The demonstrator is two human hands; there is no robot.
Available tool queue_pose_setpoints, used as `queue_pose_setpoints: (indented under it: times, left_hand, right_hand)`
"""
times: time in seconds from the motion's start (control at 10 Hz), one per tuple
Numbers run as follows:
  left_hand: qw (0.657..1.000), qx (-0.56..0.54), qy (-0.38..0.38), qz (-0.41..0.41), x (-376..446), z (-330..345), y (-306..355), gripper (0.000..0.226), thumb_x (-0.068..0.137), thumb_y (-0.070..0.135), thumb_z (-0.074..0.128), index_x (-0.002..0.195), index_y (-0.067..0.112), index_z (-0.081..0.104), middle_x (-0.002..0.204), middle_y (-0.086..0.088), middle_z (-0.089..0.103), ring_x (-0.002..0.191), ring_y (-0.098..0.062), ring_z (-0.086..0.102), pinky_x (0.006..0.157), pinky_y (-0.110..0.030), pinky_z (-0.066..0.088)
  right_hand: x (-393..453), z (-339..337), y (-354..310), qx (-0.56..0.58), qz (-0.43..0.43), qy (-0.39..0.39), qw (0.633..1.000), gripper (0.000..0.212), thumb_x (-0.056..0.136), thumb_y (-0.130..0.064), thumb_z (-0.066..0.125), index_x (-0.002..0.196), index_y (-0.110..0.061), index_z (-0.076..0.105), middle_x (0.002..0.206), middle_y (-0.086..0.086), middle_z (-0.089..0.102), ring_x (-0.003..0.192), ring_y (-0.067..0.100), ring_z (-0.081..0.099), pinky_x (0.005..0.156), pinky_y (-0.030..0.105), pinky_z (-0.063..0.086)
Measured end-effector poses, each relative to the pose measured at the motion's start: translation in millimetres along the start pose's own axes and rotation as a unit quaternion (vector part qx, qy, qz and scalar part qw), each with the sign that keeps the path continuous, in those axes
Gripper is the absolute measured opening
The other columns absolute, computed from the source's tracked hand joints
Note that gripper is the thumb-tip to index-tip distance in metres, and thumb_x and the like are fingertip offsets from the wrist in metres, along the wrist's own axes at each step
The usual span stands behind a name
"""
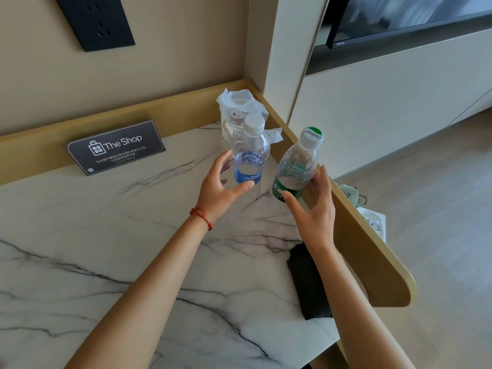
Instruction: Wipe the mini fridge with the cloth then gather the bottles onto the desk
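A clear bottle with a blue label [249,158] stands upright on the marble desk [106,249], white cap on. My left hand [221,187] wraps it low down, thumb on the front and fingers behind. To its right a clear bottle with a green label [296,166] leans to the right against the desk's wooden side rim [372,262]. My right hand [316,211] holds its lower part, thumb in front, fingers behind. A folded dark cloth [306,286] lies on the desk near the right edge, partly under my right forearm. The mini fridge is out of view.
A dark "The Shop" sign [114,147] leans against the back rim. A plastic-wrapped cup [239,113] sits in the back right corner, just behind the blue-label bottle. A black wall socket [95,20] and a TV [399,17] are above. White items [372,219] lie beyond the right rim.
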State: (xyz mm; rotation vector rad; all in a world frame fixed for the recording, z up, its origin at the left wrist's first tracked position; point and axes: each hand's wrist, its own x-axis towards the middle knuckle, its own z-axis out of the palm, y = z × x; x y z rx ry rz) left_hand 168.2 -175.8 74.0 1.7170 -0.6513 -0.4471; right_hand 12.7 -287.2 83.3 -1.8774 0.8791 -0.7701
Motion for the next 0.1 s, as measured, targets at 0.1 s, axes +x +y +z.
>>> queue_pose_setpoints:
  times: [0.1]
  left_hand:
    - [1.0, 0.011, 0.011, 0.0, -11.9, -1.7, 4.3, 0.079, 0.065, 0.042, 0.069, 0.136, 0.024, 0.038, 0.139, 0.006, 0.044, 0.127, -0.009, 0.04, 0.097, -0.029, 0.038]
  right_hand:
    - [-9.4, -2.2, 0.0, -0.021, -0.01, 0.009, 1.0, 0.084, 0.076, -0.035, 0.07, 0.143, -0.019, 0.022, 0.144, 0.004, 0.042, 0.13, 0.016, 0.041, 0.108, 0.043, 0.036]
